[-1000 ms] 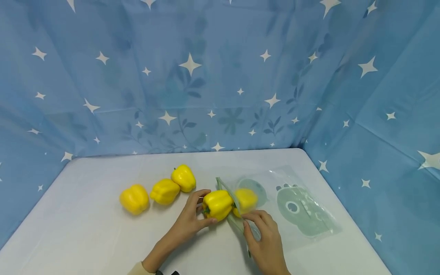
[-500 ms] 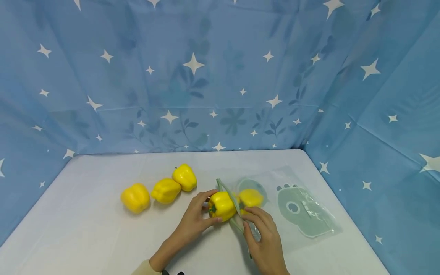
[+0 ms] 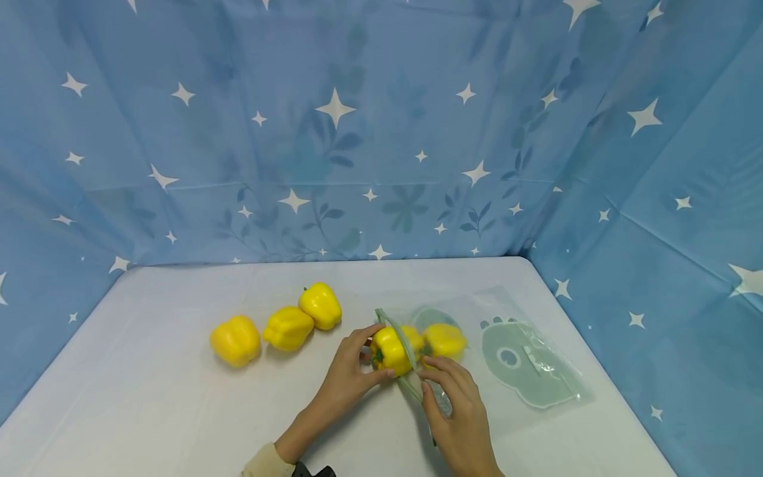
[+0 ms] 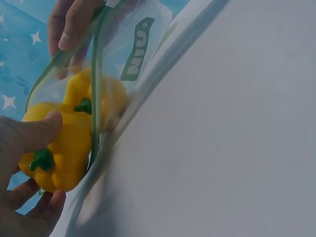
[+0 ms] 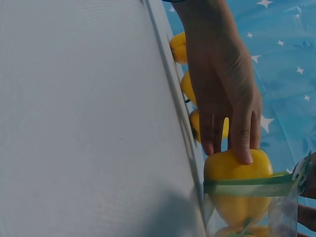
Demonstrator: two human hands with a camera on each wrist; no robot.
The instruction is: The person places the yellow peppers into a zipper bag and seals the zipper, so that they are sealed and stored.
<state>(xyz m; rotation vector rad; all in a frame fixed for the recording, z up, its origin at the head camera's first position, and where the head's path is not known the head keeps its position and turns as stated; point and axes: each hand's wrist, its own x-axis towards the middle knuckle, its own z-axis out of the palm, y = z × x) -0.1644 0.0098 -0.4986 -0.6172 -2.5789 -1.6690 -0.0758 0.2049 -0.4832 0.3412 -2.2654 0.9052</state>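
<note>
Yellow bell pepper (image 3: 389, 352), partway through the mouth of a clear zip bag (image 3: 485, 311) lying on the white table (image 3: 149, 404). Stem end outside, facing back toward the palm of the left hand (image 3: 350, 366); far end past the green zip strip (image 4: 97, 54). Grasped from outside by the left thumb and curled fingers, on opposite sides of the body. At the mouth, pinched between thumb and fingers of the right hand (image 3: 457, 409): the bag's edge, seemingly to hold the opening apart.

Inside the bag, just beyond the entering one: a second pepper (image 3: 447, 340), seen hazily through the plastic, near the mouth rather than down by the printed green creature (image 3: 518, 364). Outside, to the left on the table: a leftmost pepper (image 3: 235, 340), a middle pepper (image 3: 287, 328) and a rear pepper (image 3: 320, 306), close together.

Judged to be mid-insertion, with one in and another following. Probably called for next: a further push to the right past the strip, then release by the left fingers, with the right-hand pinch unbroken.
</note>
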